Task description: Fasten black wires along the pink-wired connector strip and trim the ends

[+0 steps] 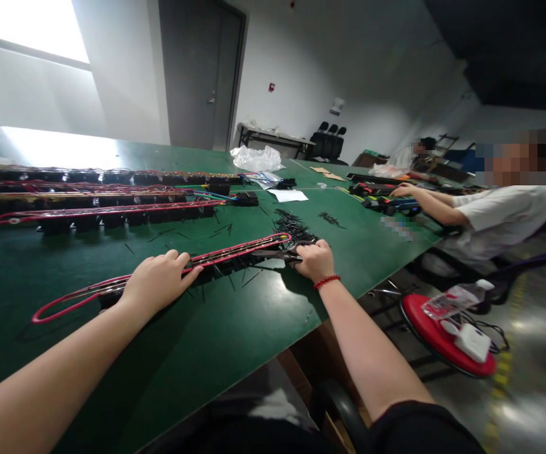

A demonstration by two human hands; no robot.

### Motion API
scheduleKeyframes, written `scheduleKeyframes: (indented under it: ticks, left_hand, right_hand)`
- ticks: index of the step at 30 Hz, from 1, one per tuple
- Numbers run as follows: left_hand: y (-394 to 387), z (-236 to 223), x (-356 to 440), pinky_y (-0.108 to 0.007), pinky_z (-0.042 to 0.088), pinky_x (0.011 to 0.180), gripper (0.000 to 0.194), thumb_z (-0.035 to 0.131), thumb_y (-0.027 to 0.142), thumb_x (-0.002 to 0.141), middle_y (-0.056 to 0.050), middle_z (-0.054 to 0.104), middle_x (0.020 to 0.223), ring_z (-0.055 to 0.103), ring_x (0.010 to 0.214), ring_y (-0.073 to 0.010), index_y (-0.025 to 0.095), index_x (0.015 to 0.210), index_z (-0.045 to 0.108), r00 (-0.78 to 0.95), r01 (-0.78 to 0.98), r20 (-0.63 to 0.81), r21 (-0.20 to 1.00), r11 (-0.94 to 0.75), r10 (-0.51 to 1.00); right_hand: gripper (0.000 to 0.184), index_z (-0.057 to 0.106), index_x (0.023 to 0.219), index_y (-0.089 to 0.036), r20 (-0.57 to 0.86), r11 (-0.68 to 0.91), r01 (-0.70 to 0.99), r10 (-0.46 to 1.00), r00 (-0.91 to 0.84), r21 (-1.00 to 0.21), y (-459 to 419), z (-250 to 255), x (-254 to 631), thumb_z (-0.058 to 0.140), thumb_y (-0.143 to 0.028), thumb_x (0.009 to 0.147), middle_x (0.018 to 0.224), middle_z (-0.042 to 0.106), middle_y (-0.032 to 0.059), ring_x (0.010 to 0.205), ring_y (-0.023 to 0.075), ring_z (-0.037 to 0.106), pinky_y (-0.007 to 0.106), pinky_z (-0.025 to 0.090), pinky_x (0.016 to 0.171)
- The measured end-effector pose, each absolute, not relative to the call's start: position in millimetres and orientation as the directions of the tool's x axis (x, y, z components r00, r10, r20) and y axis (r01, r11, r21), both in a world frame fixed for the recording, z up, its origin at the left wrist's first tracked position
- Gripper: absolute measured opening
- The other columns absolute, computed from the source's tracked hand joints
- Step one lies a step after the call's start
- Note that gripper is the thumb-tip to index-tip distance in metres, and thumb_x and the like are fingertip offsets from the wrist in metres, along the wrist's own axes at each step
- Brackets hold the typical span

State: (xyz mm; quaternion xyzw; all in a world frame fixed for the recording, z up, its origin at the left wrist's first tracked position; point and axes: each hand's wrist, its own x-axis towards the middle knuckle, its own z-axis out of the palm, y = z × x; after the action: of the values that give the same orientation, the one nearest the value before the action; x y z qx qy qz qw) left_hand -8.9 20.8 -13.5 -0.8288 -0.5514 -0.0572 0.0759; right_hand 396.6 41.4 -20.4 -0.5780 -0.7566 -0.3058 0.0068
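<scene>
Red-wired harness (235, 251) lies lower left to centre of the frame on the green table (235, 340), running diagonally, right end higher; its red wire loops out past the black body at the left end; left hand (159, 285) is over its middle, fingers close together across the top, thumb toward the near side, harness held under them; exact fingertip contact is hidden.

Right hand (315, 260), just right of centre, is curled closed around the handles of dark scissors (273, 254); blades point left, beside the harness's right end; whether they touch it, cannot tell; red beaded bracelet (326, 282) on that wrist.

Pile of thin black offcuts (292, 226) sits just beyond the scissors; more strips lie scattered around the harness; similar harnesses (126, 213) lie side by side at left, above the held one; white paper (288, 195) and clear plastic bag (256, 157) at upper centre; at right, a seated person (504, 211) reaches to other parts on the table; red stool (412, 309) at lower right carries a bottle (457, 299).
</scene>
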Motion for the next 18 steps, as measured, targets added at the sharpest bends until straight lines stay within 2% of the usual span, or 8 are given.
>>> scheduleKeyframes:
  ticks: [6,11,15,18]
  left_hand:
    - [20.6,-16.7,-12.5,-0.038,0.048,0.069,0.058,0.024,0.058,0.1,-0.013,0.066,0.099,0.069,0.085,-0.0316,0.017,0.113,0.063,0.387,0.922,0.179,-0.08,-0.379,0.904]
    - [20.6,-21.4,-15.0,-0.038,0.049,0.069,0.056,0.025,0.057,0.099,-0.012,0.066,0.094,0.069,0.08,-0.0313,0.018,0.11,0.064,0.381,0.924,0.182,-0.089,-0.371,0.906]
    - [21.2,-27.5,-17.5,-0.039,0.048,0.072,0.055,0.024,0.054,0.099,-0.014,0.066,0.101,0.067,0.08,-0.029,0.017,0.113,0.063,0.403,0.915,0.183,-0.109,-0.389,0.897]
    - [20.1,-30.7,-18.3,-0.043,0.048,0.073,0.055,0.027,0.057,0.097,-0.014,0.064,0.097,0.065,0.078,-0.0314,0.018,0.106,0.065,0.367,0.928,0.178,-0.005,-0.372,0.913]
  right_hand:
    - [0.038,0.064,0.093,-0.014,0.305,0.158,0.899,0.905,-0.298,0.41,38.7,-21.0,392.8,0.055,-0.051,0.096,0.086,0.065,0.003,0.081,0.0153,0.062,0.038,0.05,0.086]
    - [0.039,0.064,0.099,-0.015,0.255,0.22,0.891,0.906,-0.337,0.396,45.0,-10.1,396.5,0.052,-0.052,0.097,0.086,0.064,0.0028,0.074,0.0132,0.059,0.033,0.051,0.077]
    - [0.042,0.064,0.094,-0.016,0.201,0.289,0.87,0.898,-0.391,0.399,51.7,6.5,401.9,0.05,-0.056,0.097,0.082,0.063,0.0021,0.071,0.0127,0.058,0.032,0.05,0.076]
    - [0.045,0.062,0.083,-0.017,0.157,0.346,0.854,0.888,-0.431,0.39,56.0,16.7,404.3,0.051,-0.059,0.095,0.073,0.061,0.0001,0.067,0.0126,0.055,0.032,0.048,0.077]
